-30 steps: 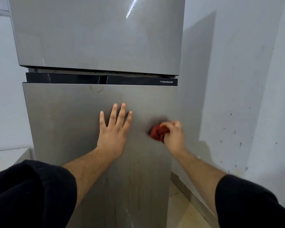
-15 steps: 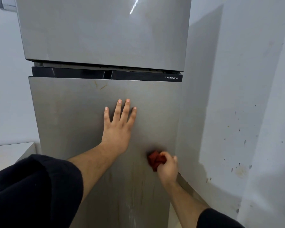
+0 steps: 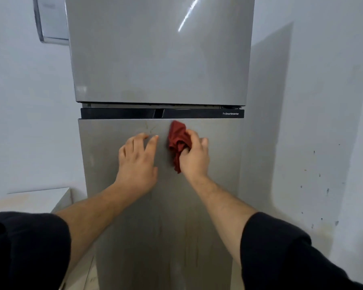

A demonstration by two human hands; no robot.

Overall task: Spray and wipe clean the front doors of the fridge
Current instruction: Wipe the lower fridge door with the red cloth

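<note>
Wiping looks midway: our right hand (image 3: 194, 159) grips the red cloth (image 3: 177, 141) on the lower door (image 3: 218, 174), left hand (image 3: 137, 162) resting open. Streaks (image 3: 190, 248) remain below.

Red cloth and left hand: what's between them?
Head view: only a bare strip of grey metal lower fridge door between left hand and crumpled red cloth.

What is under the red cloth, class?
The red cloth, gripped by the right hand, lies against the lower fridge door. The patch beneath it is covered, so any marks there cannot be seen.
</note>
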